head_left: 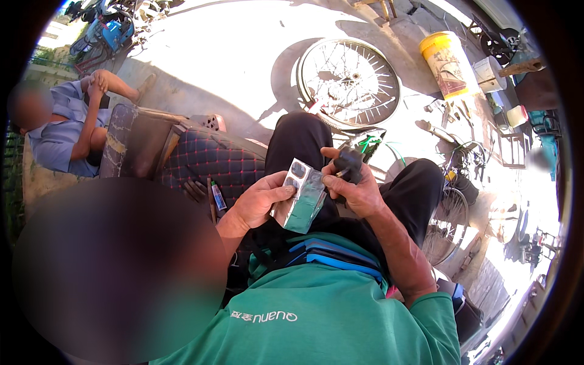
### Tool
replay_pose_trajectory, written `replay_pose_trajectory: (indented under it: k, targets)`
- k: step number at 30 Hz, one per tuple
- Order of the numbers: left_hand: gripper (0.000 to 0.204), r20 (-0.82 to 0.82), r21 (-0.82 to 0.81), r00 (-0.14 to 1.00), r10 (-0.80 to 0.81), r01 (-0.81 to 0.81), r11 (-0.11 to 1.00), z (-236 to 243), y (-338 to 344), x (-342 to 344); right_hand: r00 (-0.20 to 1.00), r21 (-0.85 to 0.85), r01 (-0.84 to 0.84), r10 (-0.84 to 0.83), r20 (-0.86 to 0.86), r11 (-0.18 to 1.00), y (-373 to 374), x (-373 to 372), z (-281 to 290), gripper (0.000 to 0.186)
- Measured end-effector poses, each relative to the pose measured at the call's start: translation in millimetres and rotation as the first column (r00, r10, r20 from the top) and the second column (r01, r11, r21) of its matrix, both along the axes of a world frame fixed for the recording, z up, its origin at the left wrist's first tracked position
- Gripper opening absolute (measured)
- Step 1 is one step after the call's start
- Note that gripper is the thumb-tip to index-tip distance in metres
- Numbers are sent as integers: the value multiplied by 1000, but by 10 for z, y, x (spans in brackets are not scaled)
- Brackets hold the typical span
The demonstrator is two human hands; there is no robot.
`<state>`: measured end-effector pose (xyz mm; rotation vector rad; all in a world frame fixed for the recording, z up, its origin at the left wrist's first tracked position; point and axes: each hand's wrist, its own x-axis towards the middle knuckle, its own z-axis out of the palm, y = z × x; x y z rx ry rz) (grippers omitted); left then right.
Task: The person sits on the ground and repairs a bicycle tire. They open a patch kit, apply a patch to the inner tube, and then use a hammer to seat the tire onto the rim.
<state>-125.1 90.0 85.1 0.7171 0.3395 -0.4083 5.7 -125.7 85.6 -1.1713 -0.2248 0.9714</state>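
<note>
- Your left hand (258, 201) pinches a flat, glossy silver-and-green plastic-looking sheet (300, 199); probably light, bendy, slippery; hold its edges.
- Your right hand (360, 190) grips a chunky black plastic-looking object (348, 162) just beside it, likely stiff.

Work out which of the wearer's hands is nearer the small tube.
Left. The left hand, holding the flat packet, is just right of the tube; the right hand, holding a black object, is farther right.

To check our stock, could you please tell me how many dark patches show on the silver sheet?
2: the upper patch near the top of the silver sheet, and the lower patch just below it, close to the left hand, which may hide others.
</note>
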Motion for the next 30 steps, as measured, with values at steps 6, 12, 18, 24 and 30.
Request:
replay_pose_trajectory:
  k: [6, 12, 18, 24, 30]
  targets:
    - [31, 10, 84, 1000, 17, -18, 996, 18, -59, 122, 999, 4, -26, 26, -24, 1000, 25, -9, 4, 55]
    - [27, 43, -14, 959, 281, -281, 960, -110, -117, 103, 997, -25, -35, 34, -66, 999, 59, -14, 101, 59]
    - [26, 54, 29, 931, 360, -362, 932, -124, -223, 90, 998, 19, -40, 40, -39, 999, 116, -105, 4, 59]
    - [18, -6, -272, 928, 372, -360, 892, -341, -199, 31, 994, 62, -66, 71, -88, 996, 104, -113, -64, 61]
    - [20, -42, -238, 904, 425, -422, 875, -298, -312, 69, 999, 43, -32, 34, -42, 999, 105, -149, 13, 68]
